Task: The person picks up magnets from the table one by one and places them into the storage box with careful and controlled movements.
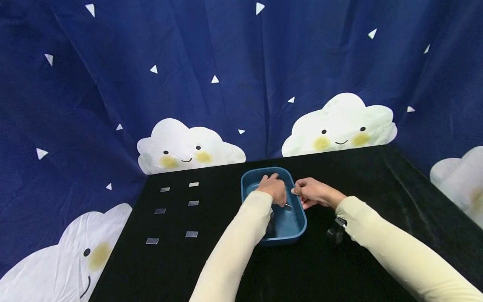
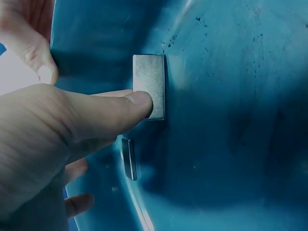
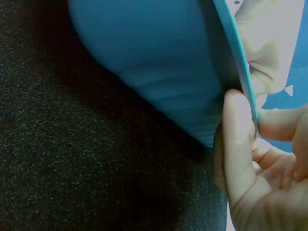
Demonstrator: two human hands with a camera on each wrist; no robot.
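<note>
In the head view a blue plastic tub (image 1: 284, 240) stands on a black-covered table. My left hand (image 1: 274, 188) reaches down into it. Seen from the left wrist, the thumb and fingers pinch the lower part of a flat silver metal block (image 2: 148, 72). A second, narrow-looking silver block (image 2: 129, 160) leans or stands by the tub's inner wall, just below those fingers. My right hand (image 1: 313, 191) pinches the tub's right rim, its fingers along the outer wall (image 3: 159, 53) and its thumb at the inner side.
Left of the tub, several small reflective rectangles, among them one silver piece (image 1: 191, 234), lie apart in two columns on the black cloth (image 1: 219, 201). Behind the table hangs a dark blue curtain (image 1: 188, 50) with white clouds.
</note>
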